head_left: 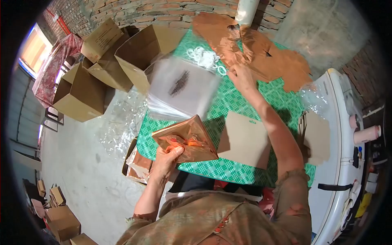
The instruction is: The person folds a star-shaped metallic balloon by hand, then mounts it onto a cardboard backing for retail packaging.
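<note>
A flat square packet (192, 136) wrapped in shiny copper-coloured film is in my left hand (163, 163), held over the table's near edge. My left fingers and thumb close on the gathered film at the middle of the packet, where the folds bunch up. Across the table, my right hand (244, 81) has its fingers curled together. A small white loop (221, 70) shows at its fingertips, and a pile of similar white loops (201, 57) lies just to the left. Crumpled copper-coloured film sheets (277, 61) spread beyond and right of that hand.
The table has a green checked cloth (204, 168). On it lie a stack of clear plastic sheets (163, 87), a beige board (245, 141) and more boards (318, 136). Open cardboard boxes (81, 96) stand at the left. A white appliance (337, 110) borders the right side.
</note>
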The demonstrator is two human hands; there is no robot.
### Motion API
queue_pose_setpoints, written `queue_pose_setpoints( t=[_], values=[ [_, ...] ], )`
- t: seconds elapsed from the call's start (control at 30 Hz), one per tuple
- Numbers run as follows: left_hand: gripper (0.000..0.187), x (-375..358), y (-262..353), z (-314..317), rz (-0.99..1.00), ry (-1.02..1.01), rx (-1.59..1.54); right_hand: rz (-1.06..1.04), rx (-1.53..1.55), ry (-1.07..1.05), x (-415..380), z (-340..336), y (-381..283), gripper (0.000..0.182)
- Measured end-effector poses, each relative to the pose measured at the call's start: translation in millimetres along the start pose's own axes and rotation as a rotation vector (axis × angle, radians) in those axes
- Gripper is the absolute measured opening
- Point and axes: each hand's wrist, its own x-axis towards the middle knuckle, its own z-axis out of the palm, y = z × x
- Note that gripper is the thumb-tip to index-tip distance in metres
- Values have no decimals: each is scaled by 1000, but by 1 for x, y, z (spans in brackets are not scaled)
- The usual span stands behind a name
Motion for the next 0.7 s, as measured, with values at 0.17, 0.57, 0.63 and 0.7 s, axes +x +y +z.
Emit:
queue_pose_setpoints(
  t=[0.17,0.57,0.63,0.7],
  values=[
    [48,-1,-2,-2,4,-16,15,62,-176,51,28,46,23,19],
    [34,4,3,4,7,-41,157,5,325,-409,-131,-115,19,14],
    [30,8,7,18,33,-54,208,-13,326,-451,-157,-123,18,13],
    [29,17,6,24,34,-94,258,-29,329,-486,-173,-127,19,14]
  ],
)
